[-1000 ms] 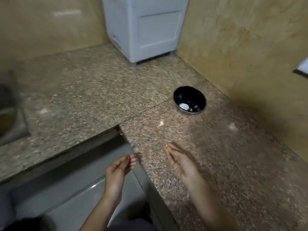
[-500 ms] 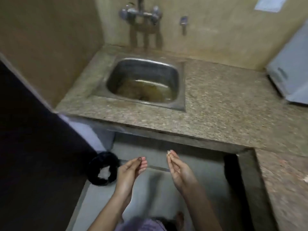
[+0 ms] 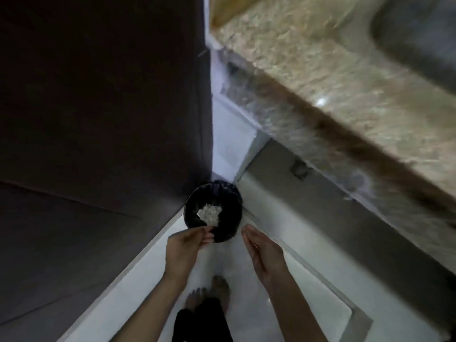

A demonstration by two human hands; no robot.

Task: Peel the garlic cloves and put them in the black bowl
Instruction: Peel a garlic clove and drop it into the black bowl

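Note:
The view is blurred and points down at the floor. A small black waste bin lined with a dark bag stands in the corner, with pale scraps inside. My left hand reaches over the bin's near rim with relaxed fingers and holds nothing that I can see. My right hand hovers just right of the bin, fingers straight and together, seen edge-on; nothing shows in it. Neither the black bowl nor any garlic clove is in view.
A dark panel fills the left side. The granite counter runs along the upper right, with the steel sink at the corner. My bare feet stand on the pale floor below the hands.
The view swung left from the counter and bowl, past the sink, down to the floor bin. Both hands moved up to the bin; the small scrap at my right fingertips no longer shows.

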